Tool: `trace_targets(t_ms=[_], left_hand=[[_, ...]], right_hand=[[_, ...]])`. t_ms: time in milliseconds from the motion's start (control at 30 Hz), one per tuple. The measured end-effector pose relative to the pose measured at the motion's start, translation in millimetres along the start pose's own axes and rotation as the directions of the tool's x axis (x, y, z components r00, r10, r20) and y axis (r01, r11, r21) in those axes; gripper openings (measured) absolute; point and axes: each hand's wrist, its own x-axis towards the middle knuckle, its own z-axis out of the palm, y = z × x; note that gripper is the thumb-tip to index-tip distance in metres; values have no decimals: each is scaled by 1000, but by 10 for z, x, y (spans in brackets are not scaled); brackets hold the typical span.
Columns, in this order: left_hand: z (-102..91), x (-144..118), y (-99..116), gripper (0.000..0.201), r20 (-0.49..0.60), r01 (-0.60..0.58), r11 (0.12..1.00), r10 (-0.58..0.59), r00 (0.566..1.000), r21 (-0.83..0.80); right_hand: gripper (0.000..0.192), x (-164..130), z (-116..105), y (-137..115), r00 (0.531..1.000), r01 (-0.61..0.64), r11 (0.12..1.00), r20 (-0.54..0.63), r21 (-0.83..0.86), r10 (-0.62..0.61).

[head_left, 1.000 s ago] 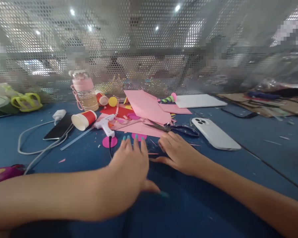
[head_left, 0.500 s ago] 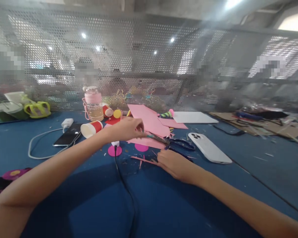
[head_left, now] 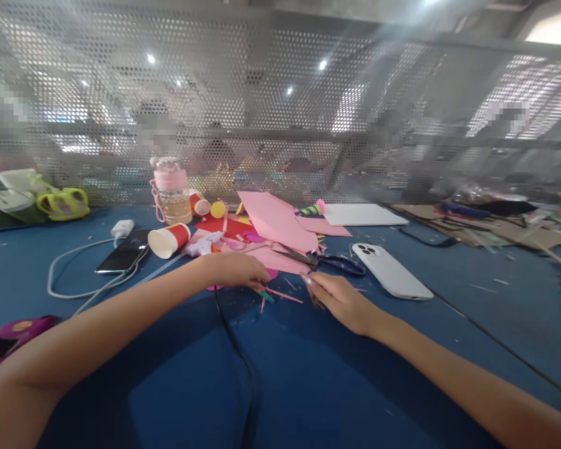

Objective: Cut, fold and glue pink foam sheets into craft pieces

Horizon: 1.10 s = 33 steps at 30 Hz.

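My left hand [head_left: 236, 269] lies knuckles-up on the blue table [head_left: 308, 374], covering a magenta paper circle. Its teal-nailed fingertips touch a thin pink paper strip [head_left: 283, 294]; whether they pinch it is unclear. My right hand [head_left: 339, 298] rests on the table just right of the strip, fingers stretched out and holding nothing. Its fingertips point at dark-handled scissors [head_left: 330, 262], which lie a little beyond. Pink paper sheets [head_left: 275, 221] are piled behind both hands, with a white glue gun [head_left: 201, 246] at their left edge. The gun's black cord [head_left: 234, 349] runs toward me.
A white phone [head_left: 390, 271] lies right of the scissors. To the left are a tipped red-and-white paper cup [head_left: 168, 239], a black phone [head_left: 124, 251] on a white charger cable [head_left: 75, 274] and a pink bottle [head_left: 172, 190]. A perforated metal screen [head_left: 280, 112] closes the back.
My left hand drew back from the pink sheets near the scissors and came down by the pink strip. My right hand shifted slightly right and lifted its fingertips.
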Motion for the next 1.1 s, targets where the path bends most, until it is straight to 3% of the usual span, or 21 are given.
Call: trace_targets(t_ms=[100, 200, 333, 433, 633, 733, 800, 867, 900, 933, 967, 1067, 1100], left_hand=[[-73, -14, -17, 13, -13, -127, 989, 128, 992, 74], [-203, -49, -11, 17, -133, -117, 987, 132, 982, 114], [-344, -73, 29, 21, -201, -80, 997, 76, 977, -14], [-349, -38, 37, 23, -242, -48, 992, 18, 970, -116], [-254, 61, -57, 29, -348, 120, 975, -179, 920, -185], [-249, 67, -89, 23, -492, 298, 952, -291, 821, -67], [-264, 50, -83, 14, -649, 414, 910, -316, 691, -3], [-278, 28, -43, 12, -786, 491, 870, -268, 558, 52], [-281, 18, -8, 15, -827, 510, 856, -221, 518, 91], [-277, 12, 34, 19, -843, 503, 851, -158, 515, 148], [-266, 9, 84, 25, -831, 469, 855, -86, 549, 221], [-197, 34, 232, 49, -672, 265, 857, 121, 731, 442], [-167, 51, 269, 54, -619, 206, 855, 160, 769, 477]], right_hand=[[29, -23, -47, 30, 998, 42, 999, -49, -13, -43], [24, -39, -87, 57, 972, 146, 974, -160, -175, -175], [22, -47, -120, 121, 927, 275, 907, -163, -319, -338], [23, -54, -129, 164, 877, 312, 874, -241, -372, -415], [24, -57, -115, 153, 850, 247, 896, -362, -369, -383], [27, -51, -119, 132, 860, 201, 925, -394, -323, -325], [28, -50, -129, 125, 878, 148, 945, -402, -291, -261], [26, -51, -136, 123, 882, 104, 957, -420, -272, -215], [25, -52, -136, 122, 876, 93, 959, -435, -270, -207], [25, -53, -132, 121, 867, 88, 959, -454, -271, -208], [25, -53, -126, 117, 858, 86, 958, -469, -273, -211], [22, -51, -86, 91, 842, 95, 954, -488, -286, -230], [21, -49, -67, 76, 836, 103, 949, -491, -297, -244]])
